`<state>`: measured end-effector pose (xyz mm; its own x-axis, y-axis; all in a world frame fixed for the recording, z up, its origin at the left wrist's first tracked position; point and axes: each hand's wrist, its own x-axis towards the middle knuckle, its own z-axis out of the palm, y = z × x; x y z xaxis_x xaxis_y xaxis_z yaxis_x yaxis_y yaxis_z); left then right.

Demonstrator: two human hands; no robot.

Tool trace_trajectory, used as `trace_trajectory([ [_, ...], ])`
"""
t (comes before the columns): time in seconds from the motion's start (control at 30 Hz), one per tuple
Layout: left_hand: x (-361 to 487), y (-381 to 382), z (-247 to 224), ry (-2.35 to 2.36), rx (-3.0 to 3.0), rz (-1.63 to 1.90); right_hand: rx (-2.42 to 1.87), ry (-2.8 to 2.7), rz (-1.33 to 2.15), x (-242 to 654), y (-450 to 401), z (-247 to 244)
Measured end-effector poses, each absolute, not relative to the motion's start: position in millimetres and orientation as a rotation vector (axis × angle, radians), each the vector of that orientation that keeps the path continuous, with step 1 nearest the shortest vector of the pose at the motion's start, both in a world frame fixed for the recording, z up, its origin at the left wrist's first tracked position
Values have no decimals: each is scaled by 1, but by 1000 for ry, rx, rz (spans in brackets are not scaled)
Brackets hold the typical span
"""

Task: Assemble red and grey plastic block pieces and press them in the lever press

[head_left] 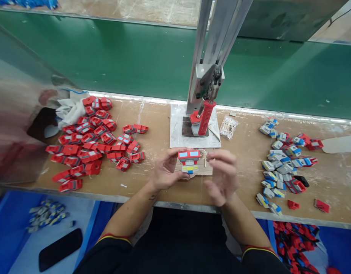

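My left hand (167, 171) is closed on a toy robot torso (189, 161), its thumb below and its fingers along the left side. The torso has a red top with light-blue windows, a grey middle, a yellow band and a blue bottom part. To the right of the torso, my right hand (223, 175) is slightly blurred, with its fingers apart and no object seen in it. Between the hands, thin cotton swabs (204, 158) lie on a piece of cardboard (205, 170), partly hidden by the torso and the fingers.
Ahead stands a toggle press with a red handle (207, 118) on a metal plate (178, 131), beside a bag of swabs (228, 127). Red toy parts (89, 142) are heaped left; grey-blue parts (278, 161) lie right. Blue bins hold more parts (295, 243) and a phone (60, 249).
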<state>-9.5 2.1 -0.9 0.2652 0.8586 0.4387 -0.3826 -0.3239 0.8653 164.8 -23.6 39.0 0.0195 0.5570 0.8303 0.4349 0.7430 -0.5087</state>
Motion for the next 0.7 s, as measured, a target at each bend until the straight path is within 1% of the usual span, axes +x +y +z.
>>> trace_trajectory([
  [0.07, -5, -2, 2, 419, 1466, 1400, -907, -1423, 299, 159, -25, 38],
  [0.13, 1, -7, 2, 390, 1578, 1428, -951, -1329, 399, 153, -26, 39],
  [0.3, 10, -17, 4, 425, 1691, 1430, -1044, -1221, 314, 147, -31, 46],
  [0.5, 16, -19, 4, 443, 1740, 1480, -1161, -1188, 348, 147, -31, 46],
  [0.6, 19, -17, 1, 493, 1778, 1494, -1210, -1175, 413, 148, -27, 41],
  [0.7, 9, -7, 6, 524, 1842, 1454, -1153, -1234, 536, 162, -23, 40],
])
